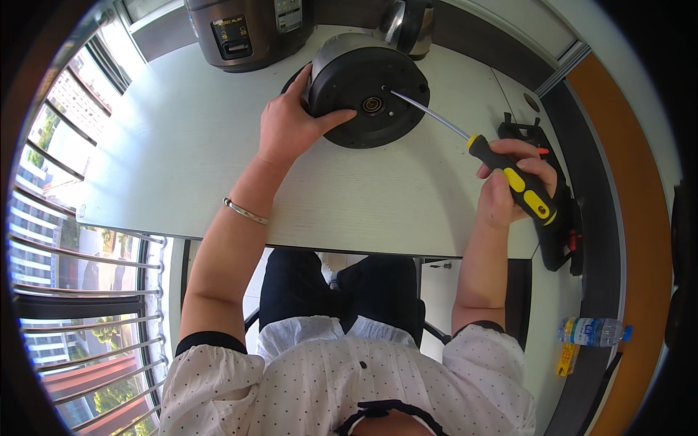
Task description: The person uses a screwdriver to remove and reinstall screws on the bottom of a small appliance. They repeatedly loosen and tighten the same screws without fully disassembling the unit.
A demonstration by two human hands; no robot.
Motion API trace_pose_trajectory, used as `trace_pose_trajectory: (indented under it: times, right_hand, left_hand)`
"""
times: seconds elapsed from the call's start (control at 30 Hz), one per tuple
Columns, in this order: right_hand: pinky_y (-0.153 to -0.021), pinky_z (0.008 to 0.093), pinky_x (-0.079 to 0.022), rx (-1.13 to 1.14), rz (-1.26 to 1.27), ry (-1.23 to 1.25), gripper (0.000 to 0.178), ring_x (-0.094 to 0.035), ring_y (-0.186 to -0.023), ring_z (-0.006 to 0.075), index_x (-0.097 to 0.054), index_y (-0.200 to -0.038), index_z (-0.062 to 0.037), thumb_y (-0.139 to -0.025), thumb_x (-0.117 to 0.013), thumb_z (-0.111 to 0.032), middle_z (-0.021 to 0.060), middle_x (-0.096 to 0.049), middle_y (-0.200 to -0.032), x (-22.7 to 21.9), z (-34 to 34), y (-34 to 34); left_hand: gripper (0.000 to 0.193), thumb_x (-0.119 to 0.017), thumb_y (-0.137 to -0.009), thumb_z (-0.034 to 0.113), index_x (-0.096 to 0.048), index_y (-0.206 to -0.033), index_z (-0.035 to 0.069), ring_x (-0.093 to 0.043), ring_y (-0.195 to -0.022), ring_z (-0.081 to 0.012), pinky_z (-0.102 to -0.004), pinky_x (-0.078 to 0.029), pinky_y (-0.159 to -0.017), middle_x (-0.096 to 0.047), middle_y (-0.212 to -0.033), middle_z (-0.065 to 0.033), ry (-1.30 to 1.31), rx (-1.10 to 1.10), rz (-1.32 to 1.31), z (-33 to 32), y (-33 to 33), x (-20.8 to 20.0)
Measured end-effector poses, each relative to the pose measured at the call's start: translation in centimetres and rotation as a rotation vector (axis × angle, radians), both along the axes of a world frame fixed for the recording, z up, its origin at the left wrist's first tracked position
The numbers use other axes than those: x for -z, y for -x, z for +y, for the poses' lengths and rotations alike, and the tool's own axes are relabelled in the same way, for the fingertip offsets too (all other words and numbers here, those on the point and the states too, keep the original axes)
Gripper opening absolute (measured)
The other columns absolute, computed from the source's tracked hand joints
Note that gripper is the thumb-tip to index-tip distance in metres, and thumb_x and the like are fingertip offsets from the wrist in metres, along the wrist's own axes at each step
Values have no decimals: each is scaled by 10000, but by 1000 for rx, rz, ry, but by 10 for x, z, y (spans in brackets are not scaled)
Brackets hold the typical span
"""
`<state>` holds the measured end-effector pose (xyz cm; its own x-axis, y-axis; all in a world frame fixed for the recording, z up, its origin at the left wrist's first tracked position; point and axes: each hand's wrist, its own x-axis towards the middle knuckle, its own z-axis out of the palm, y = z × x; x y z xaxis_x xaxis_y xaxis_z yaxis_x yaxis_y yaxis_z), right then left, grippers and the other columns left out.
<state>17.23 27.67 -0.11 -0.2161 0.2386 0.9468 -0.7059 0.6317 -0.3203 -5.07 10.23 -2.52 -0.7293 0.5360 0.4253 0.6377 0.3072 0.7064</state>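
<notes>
An electric kettle (347,49) with a silver body lies tipped on the white table, its round black underside (363,129) facing me. A ringed connector sits at the centre of that underside, with small holes around it. My left hand (294,120) grips the kettle's left side, thumb across the black base and fingers around the edge. In my right hand (520,178) is a screwdriver (527,192) with a black and yellow handle, fingers wrapped round it. Its long metal shaft slants up and left, and the tip meets a hole just above the connector.
A brown cooker-like appliance (251,33) stands at the back left. Behind the kettle is a shiny metal and black vessel (411,29). A black tool case (556,236) with red parts lies at the right, and a water bottle (592,331) lies farther toward me. Barred windows line the left.
</notes>
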Motion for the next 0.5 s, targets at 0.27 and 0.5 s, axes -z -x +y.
trace_pose_trajectory:
  times: [0.27,0.5]
  right_hand:
    - [-537,232,-508,-13,-19,-25,384,-588,-588,155,-440,-1018,-58,-735,-699,-69,259,-614,-944,-2,-2,0]
    - [-518,198,-435,67,-145,89,317,-553,-604,121,-480,-1057,-43,-787,-639,-90,180,-589,-957,-4,-1,5]
  left_hand:
    - [937,-813,-590,471,-459,-1334,23,-681,-803,-271,-347,-531,-756,-700,-854,-139,-25,20,-8,0,-1,-1]
    - [934,-814,-592,462,-460,-1328,10,-682,-796,-274,-341,-533,-752,-699,-859,-144,-30,21,29,1,0,0]
